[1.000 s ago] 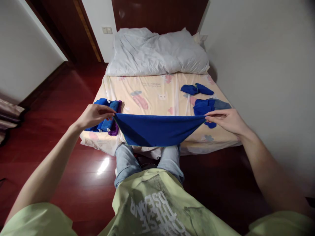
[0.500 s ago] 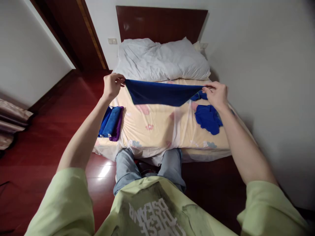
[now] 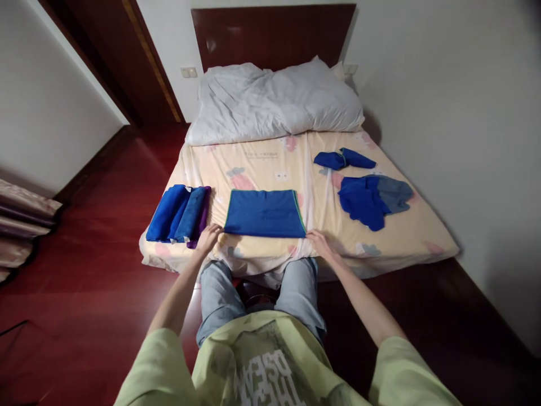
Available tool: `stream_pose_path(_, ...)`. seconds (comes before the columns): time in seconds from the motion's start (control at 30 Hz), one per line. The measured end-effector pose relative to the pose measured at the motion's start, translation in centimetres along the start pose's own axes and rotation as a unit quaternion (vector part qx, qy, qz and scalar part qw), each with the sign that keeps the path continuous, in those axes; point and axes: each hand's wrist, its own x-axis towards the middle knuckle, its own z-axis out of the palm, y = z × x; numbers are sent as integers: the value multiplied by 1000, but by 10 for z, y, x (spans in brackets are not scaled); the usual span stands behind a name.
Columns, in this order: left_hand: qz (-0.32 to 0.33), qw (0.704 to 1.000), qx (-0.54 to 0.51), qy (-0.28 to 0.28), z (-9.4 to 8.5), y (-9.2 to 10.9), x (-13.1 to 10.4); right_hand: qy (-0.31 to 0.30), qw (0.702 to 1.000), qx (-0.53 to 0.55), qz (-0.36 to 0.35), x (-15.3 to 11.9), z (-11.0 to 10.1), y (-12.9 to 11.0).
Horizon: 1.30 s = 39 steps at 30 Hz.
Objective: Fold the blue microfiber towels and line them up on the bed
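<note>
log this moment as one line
blue cloth: spread on bed | left hand: at cloth's near left corner | right hand: at near right corner | blue and purple bundles: left | crumpled cloths: right

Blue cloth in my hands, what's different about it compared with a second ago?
The blue cloth was hanging in the air; it has come down and now lies flat on the bed. The left hand and right hand came down with it, fingertips at its near corners; whether they pinch is unclear. The folded cloths and crumpled cloths stayed put.
</note>
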Motion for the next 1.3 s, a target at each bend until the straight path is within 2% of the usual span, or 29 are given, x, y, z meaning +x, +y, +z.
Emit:
stream_pose_path(0.07,-11,1000,0,-19,27,1,-13,3,1000,-11,15,-17,20,9)
stream_pose_path(0.13,-20,1000,-2,-13,40,1,-20,11,999,-22,24,-26,28,14)
stream_pose_path(0.3,-31,999,2,13,40,0,-23,25,999,-24,19,-28,25,19)
stream_pose_path(0.47,-28,1000,-3,2,43,-2,-23,19,1000,-11,20,-24,26,19)
stream_pose_path(0.57,-39,999,4,0,51,2,-22,32,998,18,51,-14,26,18)
stream_pose_path(0.63,-52,998,9,23,56,14,-20,70,993,47,87,-1,26,18)
stream_pose_path(0.7,-46,998,-2,43,61,38,-16,112,982,78,128,16,24,18)
stream_pose_path(0.77,-16,999,-40,32,66,76,-9,139,972,110,153,38,23,19)
stream_pose_path(0.9,38,982,-181,-29,82,179,20,145,959,179,165,95,22,25)
stream_pose_path(0.97,37,967,-251,-34,93,229,46,138,956,196,171,125,23,32)
stream_pose_path(1.03,8,957,-289,-35,105,267,75,130,954,200,179,155,27,42)
stream_pose_path(1.13,-54,956,-282,-53,122,301,115,125,954,192,195,193,40,60)
stream_pose_path(1.2,-88,957,-262,-88,132,311,134,120,955,171,210,213,51,72)
stream_pose_path(1.3,-121,953,-244,-134,143,315,149,101,957,127,240,234,69,87)
